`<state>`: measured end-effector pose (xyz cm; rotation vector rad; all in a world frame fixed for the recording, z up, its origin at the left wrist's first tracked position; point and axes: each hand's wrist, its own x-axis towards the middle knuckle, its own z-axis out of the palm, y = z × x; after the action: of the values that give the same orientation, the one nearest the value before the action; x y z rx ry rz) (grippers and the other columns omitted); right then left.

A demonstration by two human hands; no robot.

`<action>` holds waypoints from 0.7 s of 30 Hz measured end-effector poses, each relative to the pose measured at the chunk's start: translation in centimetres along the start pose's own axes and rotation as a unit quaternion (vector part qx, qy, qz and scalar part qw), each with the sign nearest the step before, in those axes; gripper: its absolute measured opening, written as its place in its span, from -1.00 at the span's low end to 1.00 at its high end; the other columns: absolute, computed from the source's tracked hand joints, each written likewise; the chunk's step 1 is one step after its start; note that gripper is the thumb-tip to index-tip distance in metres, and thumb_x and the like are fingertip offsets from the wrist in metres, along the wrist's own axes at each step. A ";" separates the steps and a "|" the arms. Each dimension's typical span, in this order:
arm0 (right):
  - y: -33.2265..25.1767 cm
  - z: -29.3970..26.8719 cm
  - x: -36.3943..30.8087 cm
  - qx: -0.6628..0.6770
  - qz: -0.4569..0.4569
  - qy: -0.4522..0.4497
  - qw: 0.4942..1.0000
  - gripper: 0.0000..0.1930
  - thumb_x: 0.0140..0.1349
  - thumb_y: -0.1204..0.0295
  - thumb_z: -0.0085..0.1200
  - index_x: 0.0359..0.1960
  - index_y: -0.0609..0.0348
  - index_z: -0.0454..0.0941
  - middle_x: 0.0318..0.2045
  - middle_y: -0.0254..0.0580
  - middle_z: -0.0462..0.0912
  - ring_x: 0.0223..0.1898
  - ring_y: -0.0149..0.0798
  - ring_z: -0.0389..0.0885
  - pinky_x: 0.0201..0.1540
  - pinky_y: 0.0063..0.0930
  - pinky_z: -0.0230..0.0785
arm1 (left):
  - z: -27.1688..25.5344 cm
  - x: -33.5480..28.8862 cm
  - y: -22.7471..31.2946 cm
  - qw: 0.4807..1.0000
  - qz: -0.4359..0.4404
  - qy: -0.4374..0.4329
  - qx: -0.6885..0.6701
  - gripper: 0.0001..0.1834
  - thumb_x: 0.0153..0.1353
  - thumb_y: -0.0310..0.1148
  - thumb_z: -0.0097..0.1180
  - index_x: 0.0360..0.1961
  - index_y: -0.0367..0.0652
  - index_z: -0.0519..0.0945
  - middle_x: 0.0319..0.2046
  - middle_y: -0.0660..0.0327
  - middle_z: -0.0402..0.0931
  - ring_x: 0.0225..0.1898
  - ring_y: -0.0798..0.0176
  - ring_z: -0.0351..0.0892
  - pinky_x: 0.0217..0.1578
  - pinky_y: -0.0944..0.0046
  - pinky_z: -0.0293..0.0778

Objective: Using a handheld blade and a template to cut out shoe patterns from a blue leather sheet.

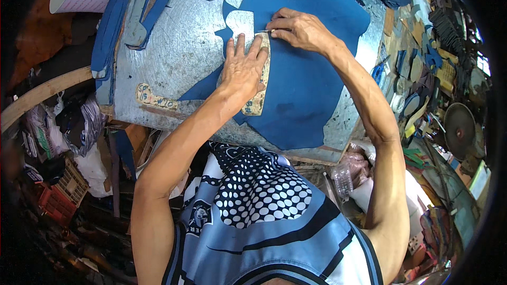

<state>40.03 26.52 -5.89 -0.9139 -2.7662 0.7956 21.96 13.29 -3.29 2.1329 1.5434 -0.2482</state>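
Note:
A large blue sheet of material lies on a scratched metal-topped table. A tan cardboard pattern rests on the sheet. My left hand lies flat on the pattern, fingers spread, pressing it down. My right hand is closed on a thin blade whose tip touches the sheet at the pattern's upper edge. A cut-out gap in the sheet shows bare metal just above my left fingers.
Cut blue strips and small blue pieces lie at the table's left. Another tan pattern sits near the front edge. A cluttered shelf of blue pieces and tools stands to the right. Bags and a red crate fill the floor left.

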 end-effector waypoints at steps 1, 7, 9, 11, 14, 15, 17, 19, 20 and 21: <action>0.4 0.0 0.0 0.010 -0.016 -0.001 1.000 -0.74 0.33 0.23 0.10 -0.04 -0.05 0.71 -0.06 -0.19 0.65 -0.10 -0.06 0.68 -0.04 -0.22 0.55 | -0.1 0.0 0.0 1.000 0.000 -0.003 0.001 -0.01 -0.09 -0.06 0.51 0.36 -0.16 0.33 0.45 0.00 0.10 0.46 -0.28 0.01 0.43 -0.30 -0.05; -0.6 -0.3 0.4 -0.009 0.004 -0.035 0.999 -0.73 0.32 0.22 0.13 -0.03 -0.06 0.71 -0.06 -0.19 0.64 -0.11 -0.06 0.68 -0.03 -0.21 0.56 | 0.3 0.1 -0.1 1.000 0.002 0.005 -0.001 -0.01 -0.10 -0.06 0.52 0.34 -0.18 0.34 0.44 -0.03 0.11 0.45 -0.30 0.03 0.41 -0.31 -0.04; -0.7 -0.3 0.4 -0.009 0.005 -0.039 0.999 -0.73 0.31 0.23 0.14 -0.03 -0.06 0.71 -0.05 -0.19 0.64 -0.11 -0.06 0.68 -0.04 -0.22 0.57 | 0.2 0.1 -0.1 1.000 0.006 0.009 -0.003 -0.01 -0.11 -0.07 0.53 0.34 -0.18 0.34 0.44 -0.03 0.11 0.45 -0.30 0.03 0.41 -0.31 -0.03; -0.8 -0.3 0.5 -0.010 0.008 -0.042 0.999 -0.74 0.30 0.23 0.15 -0.03 -0.06 0.71 -0.04 -0.20 0.64 -0.11 -0.07 0.68 -0.05 -0.22 0.57 | 0.3 0.1 -0.1 1.000 0.002 0.009 -0.006 -0.02 -0.11 -0.08 0.53 0.33 -0.18 0.34 0.44 -0.03 0.11 0.44 -0.31 0.04 0.41 -0.32 -0.03; -0.8 -0.2 0.4 -0.032 0.000 -0.049 0.998 -0.74 0.30 0.24 0.15 -0.02 -0.07 0.71 -0.02 -0.20 0.64 -0.12 -0.09 0.69 -0.06 -0.23 0.58 | 0.3 0.1 -0.2 1.000 0.004 0.010 -0.007 -0.03 -0.11 -0.08 0.53 0.32 -0.18 0.36 0.43 -0.03 0.12 0.44 -0.31 0.05 0.41 -0.31 -0.03; -0.6 -0.1 0.3 -0.027 -0.006 -0.035 0.999 -0.73 0.30 0.24 0.15 -0.02 -0.08 0.71 -0.02 -0.20 0.64 -0.12 -0.09 0.69 -0.06 -0.23 0.58 | 0.3 0.1 -0.2 1.000 0.004 0.009 -0.007 -0.03 -0.11 -0.08 0.53 0.32 -0.18 0.36 0.43 -0.03 0.12 0.44 -0.31 0.05 0.41 -0.31 -0.03; -0.6 0.0 0.2 -0.019 -0.012 -0.021 1.000 -0.73 0.30 0.24 0.14 -0.01 -0.08 0.70 -0.02 -0.19 0.64 -0.12 -0.10 0.69 -0.06 -0.23 0.58 | 0.4 0.1 -0.2 1.000 0.006 0.014 -0.007 -0.04 -0.12 -0.08 0.53 0.30 -0.18 0.37 0.43 -0.03 0.12 0.43 -0.32 0.06 0.41 -0.32 -0.03; -0.6 -0.1 0.3 -0.020 -0.006 -0.041 0.999 -0.74 0.30 0.25 0.14 -0.01 -0.08 0.70 -0.03 -0.17 0.63 -0.10 -0.08 0.68 -0.05 -0.22 0.58 | 0.4 0.1 -0.2 1.000 0.005 0.012 -0.005 -0.04 -0.12 -0.08 0.53 0.30 -0.17 0.37 0.42 -0.03 0.13 0.43 -0.32 0.06 0.41 -0.32 -0.03; -0.7 -0.1 0.3 -0.020 -0.004 -0.041 0.999 -0.74 0.30 0.25 0.14 -0.01 -0.08 0.70 -0.03 -0.17 0.63 -0.10 -0.08 0.68 -0.05 -0.22 0.58 | 0.3 0.1 -0.2 1.000 0.006 0.014 -0.004 -0.04 -0.12 -0.08 0.53 0.30 -0.17 0.37 0.42 -0.03 0.13 0.43 -0.32 0.06 0.41 -0.32 -0.03; -1.0 -0.2 0.2 -0.034 -0.002 -0.043 0.998 -0.75 0.31 0.25 0.14 -0.02 -0.06 0.68 -0.01 -0.14 0.61 -0.10 -0.03 0.67 -0.06 -0.19 0.57 | 0.3 0.1 -0.2 1.000 0.008 0.014 -0.004 -0.04 -0.12 -0.08 0.53 0.30 -0.17 0.37 0.42 -0.03 0.13 0.43 -0.32 0.06 0.41 -0.32 -0.03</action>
<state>39.37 26.07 -5.24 -0.9071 -2.8855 0.7615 21.86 13.30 -3.66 2.1504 1.5382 -0.2077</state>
